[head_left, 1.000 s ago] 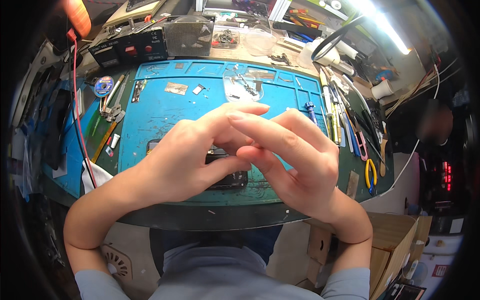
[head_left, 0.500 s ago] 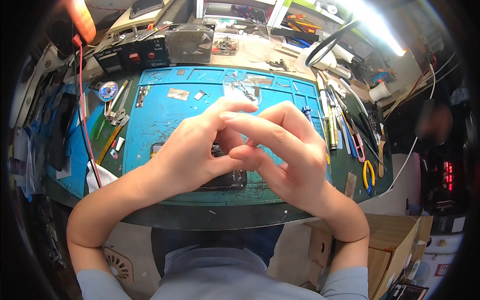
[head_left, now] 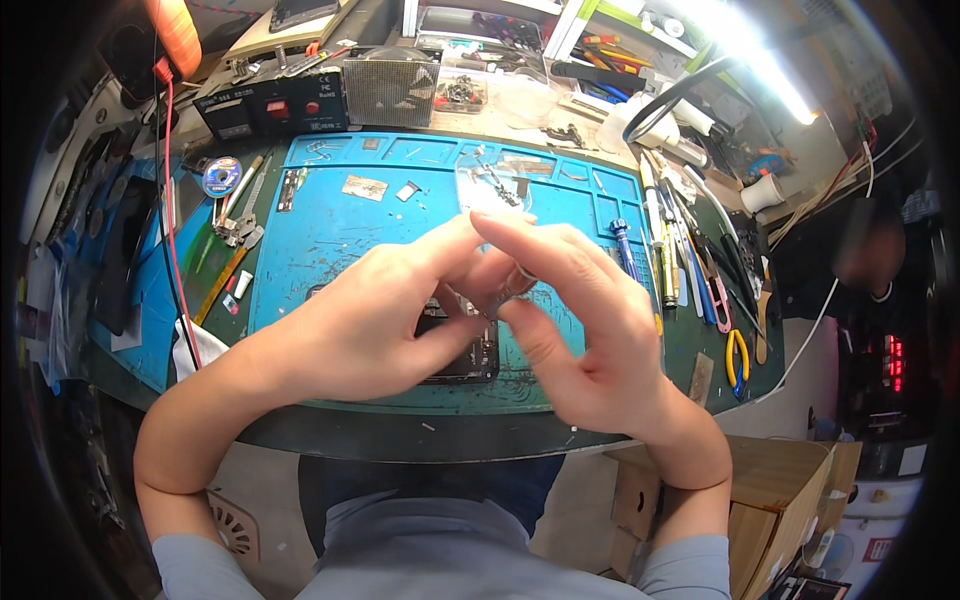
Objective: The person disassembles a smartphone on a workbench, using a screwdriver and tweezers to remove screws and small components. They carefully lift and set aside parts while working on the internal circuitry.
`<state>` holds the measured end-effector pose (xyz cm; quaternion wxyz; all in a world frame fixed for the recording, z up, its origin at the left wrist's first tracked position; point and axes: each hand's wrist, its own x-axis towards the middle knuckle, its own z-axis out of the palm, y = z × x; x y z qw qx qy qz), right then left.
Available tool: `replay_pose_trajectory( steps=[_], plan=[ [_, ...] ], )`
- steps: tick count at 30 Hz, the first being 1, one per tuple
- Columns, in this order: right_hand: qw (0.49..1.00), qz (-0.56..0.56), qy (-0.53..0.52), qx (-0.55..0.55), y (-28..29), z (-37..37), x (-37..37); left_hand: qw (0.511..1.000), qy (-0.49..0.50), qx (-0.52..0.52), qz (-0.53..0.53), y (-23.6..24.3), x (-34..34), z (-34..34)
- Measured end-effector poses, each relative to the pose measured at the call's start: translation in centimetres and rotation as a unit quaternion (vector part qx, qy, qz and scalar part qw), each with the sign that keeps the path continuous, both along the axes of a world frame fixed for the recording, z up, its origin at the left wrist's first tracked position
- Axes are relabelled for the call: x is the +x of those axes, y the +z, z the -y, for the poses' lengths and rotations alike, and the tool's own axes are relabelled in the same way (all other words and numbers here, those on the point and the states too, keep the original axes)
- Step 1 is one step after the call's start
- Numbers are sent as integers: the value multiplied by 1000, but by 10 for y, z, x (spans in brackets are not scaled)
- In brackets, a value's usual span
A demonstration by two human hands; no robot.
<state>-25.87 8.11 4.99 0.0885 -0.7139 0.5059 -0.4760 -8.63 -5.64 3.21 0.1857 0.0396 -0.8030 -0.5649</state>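
Note:
My left hand point(head_left: 370, 320) and my right hand point(head_left: 595, 340) meet at the fingertips over the blue work mat point(head_left: 330, 240). The fingers of both are bent inward around a small, thin, dark thing point(head_left: 507, 296) that I cannot make out. My right index finger arches over the top, and its thumb is just below that thing. Beneath the hands lies an opened black phone point(head_left: 472, 366), mostly covered by my left hand. Beyond the fingertips stands a clear round dish point(head_left: 480, 190) with small metal parts.
On the left are a solder spool point(head_left: 222, 177), tweezers and red and black leads. A black bench unit point(head_left: 270, 110) stands behind. Along the right lie a blue screwdriver point(head_left: 625, 250), several pens and tools, and yellow-handled pliers point(head_left: 737, 358). Another person's hand point(head_left: 870, 260) shows far right.
My right thumb has drawn away from my left thumb, opening a gap. Both hands have come slightly lower in view, and the whole scene has shifted a little to the right.

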Motion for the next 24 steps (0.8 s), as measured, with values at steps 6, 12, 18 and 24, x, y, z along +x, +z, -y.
replay_pose_trajectory(
  steps=[6,12,18,24],
  plan=[
    [999,-42,9,-4,1,-1,-3,986,22,-166,14,9,0,1],
    [998,-58,-4,-39,2,1,-1,994,24,-109,19,1,1,3],
    [996,-71,-19,-56,3,-3,-13,984,19,-177,27,3,3,10],
    [995,-41,-53,-77,3,-5,-14,974,27,-221,30,-7,0,8]
  ],
)
